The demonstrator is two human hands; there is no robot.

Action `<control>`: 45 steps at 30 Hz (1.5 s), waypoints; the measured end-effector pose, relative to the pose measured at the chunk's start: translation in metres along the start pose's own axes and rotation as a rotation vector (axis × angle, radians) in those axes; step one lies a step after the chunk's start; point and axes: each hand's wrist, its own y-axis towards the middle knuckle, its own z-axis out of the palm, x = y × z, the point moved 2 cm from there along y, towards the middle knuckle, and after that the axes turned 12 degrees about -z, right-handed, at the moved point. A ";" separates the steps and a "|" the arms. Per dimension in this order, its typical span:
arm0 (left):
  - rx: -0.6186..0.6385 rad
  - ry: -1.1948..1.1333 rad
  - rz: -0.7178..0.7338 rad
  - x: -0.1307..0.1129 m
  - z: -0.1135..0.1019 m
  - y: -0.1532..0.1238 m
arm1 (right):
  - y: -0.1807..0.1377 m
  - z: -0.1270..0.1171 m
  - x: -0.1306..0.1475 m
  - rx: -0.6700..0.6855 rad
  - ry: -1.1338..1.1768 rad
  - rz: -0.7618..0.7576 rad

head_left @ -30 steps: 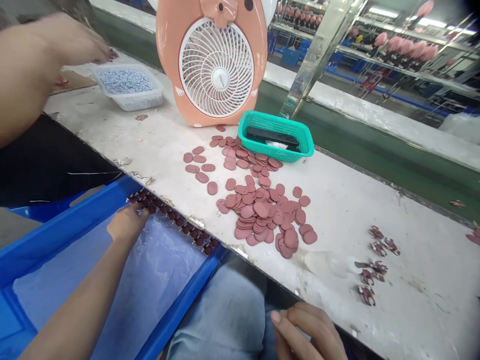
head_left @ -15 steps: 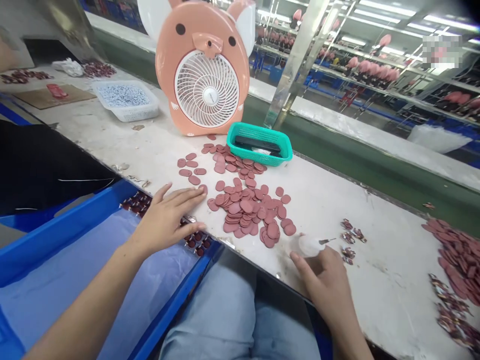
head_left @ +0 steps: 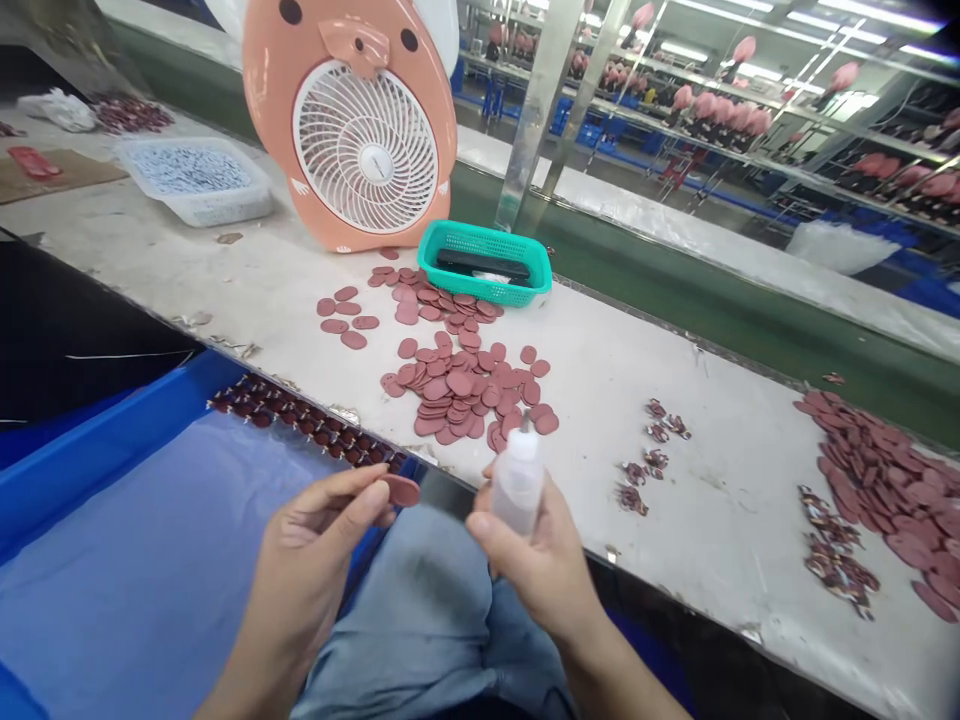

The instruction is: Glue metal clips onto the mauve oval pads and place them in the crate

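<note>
My left hand point(head_left: 319, 545) pinches a flat reddish-pink oval piece point(head_left: 403, 490) between thumb and fingers, above my lap. My right hand point(head_left: 536, 570) grips a translucent plastic squeeze bottle point(head_left: 517, 482) with a thin metal tip pointing up. Just beyond the bottle, a loose heap of similar oval pieces point(head_left: 459, 395) lies on the white-stained workbench point(head_left: 675, 500). A row of dark red pieces point(head_left: 300, 425) lines the near bench edge, left of my hands. Small patterned pieces point(head_left: 645, 450) lie to the right of the heap.
A pink animal-shaped fan point(head_left: 360, 125) and a teal basket point(head_left: 484, 262) stand at the bench's back edge. A white tray of small parts point(head_left: 193, 180) sits at left. A blue bin with plastic lining point(head_left: 142, 520) lies below left. More pieces point(head_left: 877, 480) are heaped at right.
My left hand has left the bench edge and now holds an oval piece above my lap. My right hand has raised the bottle off the bench. The view has turned slightly right.
</note>
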 end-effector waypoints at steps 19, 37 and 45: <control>0.926 -0.192 -0.903 0.068 0.018 -0.037 | -0.022 -0.032 0.019 0.539 -0.082 0.278; 0.231 -0.428 -0.577 0.016 0.053 -0.063 | -0.075 -0.046 0.028 -0.337 -0.043 -0.295; 0.174 -0.355 -0.536 0.014 0.055 -0.065 | -0.073 -0.041 0.036 -0.304 -0.189 -0.407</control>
